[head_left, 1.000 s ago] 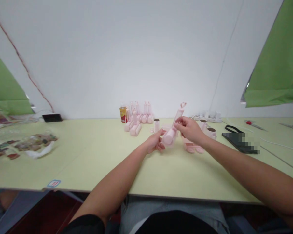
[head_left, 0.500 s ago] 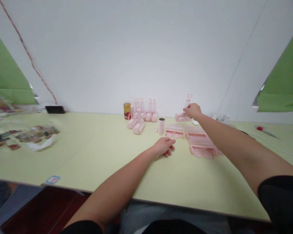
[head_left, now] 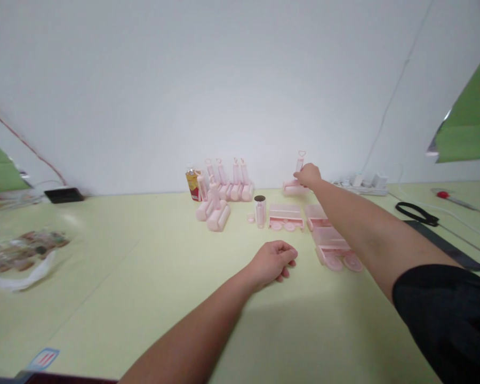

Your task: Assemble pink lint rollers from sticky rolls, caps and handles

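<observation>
with our right hand (head_left: 310, 175) we grip a pale pink t-shaped piece (head_left: 291, 186), fingers and thumb closed around its upright handle just below the heart-shaped loop. the piece is at the far side of the table (head_left: 164, 293), near the wall, behind an open pink case (head_left: 286, 209); we cannot tell whether its base rests fully on the tabletop. our left hand (head_left: 272, 261) lies nearer us, half open, fingers loosely curled and the thumb over the forefinger, touching only the table that we can see. near it are the open pink case and, just right, another open case (head_left: 331, 240). similar upright pieces (head_left: 224, 186) stand grouped to the left.
</observation>
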The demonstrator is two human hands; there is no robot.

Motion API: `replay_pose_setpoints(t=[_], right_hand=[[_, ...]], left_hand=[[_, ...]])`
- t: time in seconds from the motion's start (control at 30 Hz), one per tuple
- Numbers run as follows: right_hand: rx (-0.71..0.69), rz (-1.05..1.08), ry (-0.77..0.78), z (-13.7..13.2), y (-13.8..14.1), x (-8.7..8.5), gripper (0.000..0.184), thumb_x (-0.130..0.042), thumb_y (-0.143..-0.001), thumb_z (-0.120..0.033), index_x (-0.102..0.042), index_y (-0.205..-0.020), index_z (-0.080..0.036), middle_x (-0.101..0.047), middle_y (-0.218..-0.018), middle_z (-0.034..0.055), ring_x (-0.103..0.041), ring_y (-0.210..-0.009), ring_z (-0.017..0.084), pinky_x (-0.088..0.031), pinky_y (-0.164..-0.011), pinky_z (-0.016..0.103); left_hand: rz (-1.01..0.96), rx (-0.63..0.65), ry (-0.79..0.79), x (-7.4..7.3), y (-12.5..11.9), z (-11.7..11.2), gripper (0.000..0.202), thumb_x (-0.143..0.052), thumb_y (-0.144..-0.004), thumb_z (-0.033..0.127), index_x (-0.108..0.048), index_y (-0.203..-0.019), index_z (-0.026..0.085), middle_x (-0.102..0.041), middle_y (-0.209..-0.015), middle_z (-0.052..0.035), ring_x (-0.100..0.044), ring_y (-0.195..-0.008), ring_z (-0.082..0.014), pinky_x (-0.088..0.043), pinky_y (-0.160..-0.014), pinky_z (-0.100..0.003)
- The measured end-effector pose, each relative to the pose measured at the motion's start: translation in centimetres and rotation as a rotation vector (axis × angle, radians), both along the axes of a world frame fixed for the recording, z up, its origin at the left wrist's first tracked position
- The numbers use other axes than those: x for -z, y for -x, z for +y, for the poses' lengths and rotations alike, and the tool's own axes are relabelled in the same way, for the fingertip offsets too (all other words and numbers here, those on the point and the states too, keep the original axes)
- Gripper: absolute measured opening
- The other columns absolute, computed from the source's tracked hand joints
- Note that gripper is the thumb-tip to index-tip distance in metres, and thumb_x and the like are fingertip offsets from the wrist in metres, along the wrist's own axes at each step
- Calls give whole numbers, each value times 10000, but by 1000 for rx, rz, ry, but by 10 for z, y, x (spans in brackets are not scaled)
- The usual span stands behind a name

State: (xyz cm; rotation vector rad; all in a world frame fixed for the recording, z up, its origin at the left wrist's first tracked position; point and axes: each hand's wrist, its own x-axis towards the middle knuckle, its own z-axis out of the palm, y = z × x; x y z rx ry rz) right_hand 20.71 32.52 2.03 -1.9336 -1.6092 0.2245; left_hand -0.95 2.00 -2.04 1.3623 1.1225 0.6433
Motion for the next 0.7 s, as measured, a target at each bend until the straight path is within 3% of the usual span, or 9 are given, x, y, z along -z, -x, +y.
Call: replay_pose_setpoints(t=[0.3,0.57,0.7], right_hand=[[0,-55,32,18,-11,13,311,-664,-794,-315,-635,-960,-53,-704,-757,177,-689,-721,241,-530,-677,324],[-25,-76,43,27,-26,12,266,-665,-806,-261,-625,-940,-33,-690,-738,176,-697,-765,250,-536,-674,314],[-44,-62,71,24,-26,12,257,-665,-816,-239,-622,-951,-24,-680,-712,171,-696,-696,254,-550,-649,340]], left_hand=[[18,26,25,1,1,2,285,-616,-813,414,-611,-932,155,-640,-814,-34,-528,-497,-69,-381,-406,-181],[43,37,28,-6,2,-1,284,-637,-801,415,-611,-917,157,-636,-808,-37,-525,-516,-72,-383,-417,-173],[58,42,34,-5,1,-1,311,-653,-787,432,-613,-929,157,-633,-815,-38,-526,-518,-72,-372,-414,-167]])
